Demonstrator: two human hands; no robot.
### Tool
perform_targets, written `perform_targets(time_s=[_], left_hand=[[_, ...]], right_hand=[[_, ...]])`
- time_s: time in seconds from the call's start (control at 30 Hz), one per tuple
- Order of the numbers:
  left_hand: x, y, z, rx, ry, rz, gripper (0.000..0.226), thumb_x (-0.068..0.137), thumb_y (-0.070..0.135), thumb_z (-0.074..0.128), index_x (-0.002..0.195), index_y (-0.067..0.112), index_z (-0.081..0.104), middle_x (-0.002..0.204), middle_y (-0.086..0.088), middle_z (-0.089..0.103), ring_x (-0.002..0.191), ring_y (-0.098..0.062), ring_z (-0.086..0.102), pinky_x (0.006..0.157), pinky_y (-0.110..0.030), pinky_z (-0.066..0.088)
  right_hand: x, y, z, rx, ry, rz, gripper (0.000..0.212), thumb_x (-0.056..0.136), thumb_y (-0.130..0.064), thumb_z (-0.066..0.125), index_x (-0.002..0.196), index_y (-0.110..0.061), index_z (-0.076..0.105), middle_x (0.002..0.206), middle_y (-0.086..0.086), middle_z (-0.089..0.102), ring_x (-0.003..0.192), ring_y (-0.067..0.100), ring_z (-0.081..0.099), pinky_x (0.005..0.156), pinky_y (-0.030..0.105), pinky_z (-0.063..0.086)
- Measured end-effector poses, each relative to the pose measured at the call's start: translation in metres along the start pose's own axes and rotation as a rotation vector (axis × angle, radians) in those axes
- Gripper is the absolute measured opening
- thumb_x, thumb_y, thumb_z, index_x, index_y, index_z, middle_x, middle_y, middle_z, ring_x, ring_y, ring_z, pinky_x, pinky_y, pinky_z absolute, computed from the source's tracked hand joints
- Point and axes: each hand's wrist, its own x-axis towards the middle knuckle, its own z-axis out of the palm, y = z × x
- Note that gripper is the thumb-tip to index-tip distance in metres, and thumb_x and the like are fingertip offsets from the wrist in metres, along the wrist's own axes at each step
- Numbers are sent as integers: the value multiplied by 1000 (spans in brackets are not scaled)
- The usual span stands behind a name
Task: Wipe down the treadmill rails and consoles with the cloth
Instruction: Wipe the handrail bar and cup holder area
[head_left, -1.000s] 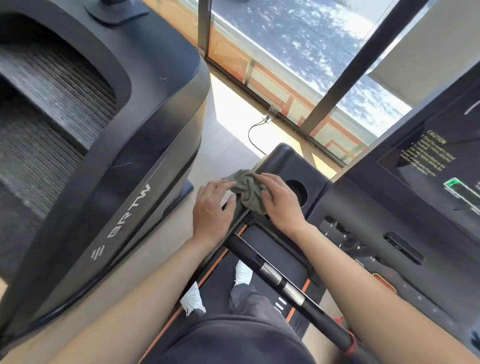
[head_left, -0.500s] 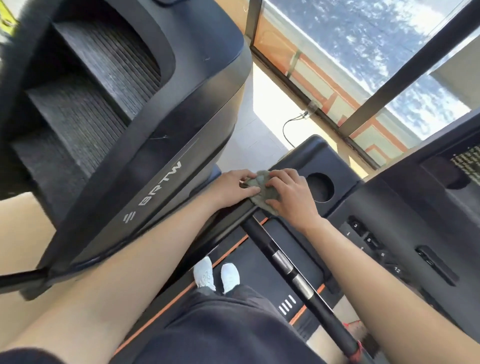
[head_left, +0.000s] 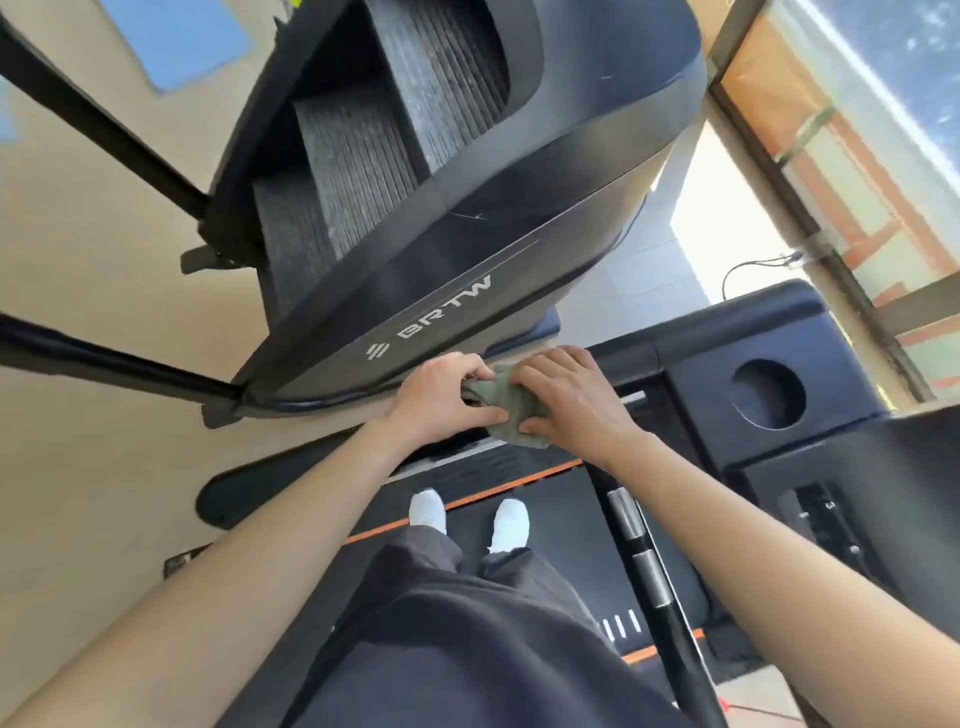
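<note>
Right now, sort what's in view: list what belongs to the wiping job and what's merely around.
Job: cloth, left hand and right hand gripping it, treadmill rail, console.
Around: BRTW stair machine, floor cable, window frame.

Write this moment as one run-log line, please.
step: rail wipe | left hand: grips cloth | right hand: grips cloth | cloth: on rail
</note>
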Motion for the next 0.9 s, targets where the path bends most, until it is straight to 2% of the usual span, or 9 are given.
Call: perform_targets(time_s=[0.17, 0.33, 0.47, 0.57, 0.7, 0.9], left_hand=[[-37, -26, -10, 33, 78, -74, 48, 68, 56, 85, 105, 32, 66, 100, 18, 62, 93, -9, 56, 79, -33, 47], [-76, -65, -22, 21, 133, -115, 49, 70, 55, 85, 107, 29, 66, 109, 20, 65, 101, -9, 60, 84, -36, 50], [-112, -108, -37, 24, 172, -153, 50, 71, 56, 84, 111, 32, 66, 113, 22, 64, 109, -8, 59, 87, -37, 52], [-137, -141, -48, 57, 225, -165, 54, 70, 55, 85, 114, 29, 69, 117, 17, 68, 112, -10, 60, 89, -33, 50], [-169, -186, -62, 19, 277, -160, 55, 69, 51, 88, 114, 26, 71, 116, 14, 69, 109, -11, 61, 87, -28, 48], [-201, -248, -73, -192, 297, -141, 54, 69, 49, 89, 116, 30, 70, 110, 17, 68, 101, -7, 62, 88, -36, 53]], right_hand=[[18, -33, 15, 11, 12, -96, 60, 59, -39, 86, 112, -20, 65, 109, -4, 66, 107, 23, 58, 102, 34, 31], [39, -74, 32, 11, -7, -195, 70, 58, -39, 88, 120, -17, 66, 115, -2, 67, 108, 25, 59, 105, 40, 38], [60, -121, 48, 4, 12, -265, 69, 54, -38, 89, 116, -14, 69, 111, 1, 68, 104, 27, 60, 101, 40, 38], [75, -163, 61, -12, 19, -306, 74, 53, -36, 90, 118, -8, 69, 118, 4, 68, 110, 28, 62, 103, 40, 41], [94, -216, 76, -13, -27, -292, 76, 50, -37, 93, 115, -7, 69, 116, 5, 70, 107, 26, 65, 98, 39, 48], [115, -280, 87, 24, -98, -177, 65, 47, -32, 93, 103, -12, 69, 102, 1, 71, 96, 27, 65, 87, 38, 50]])
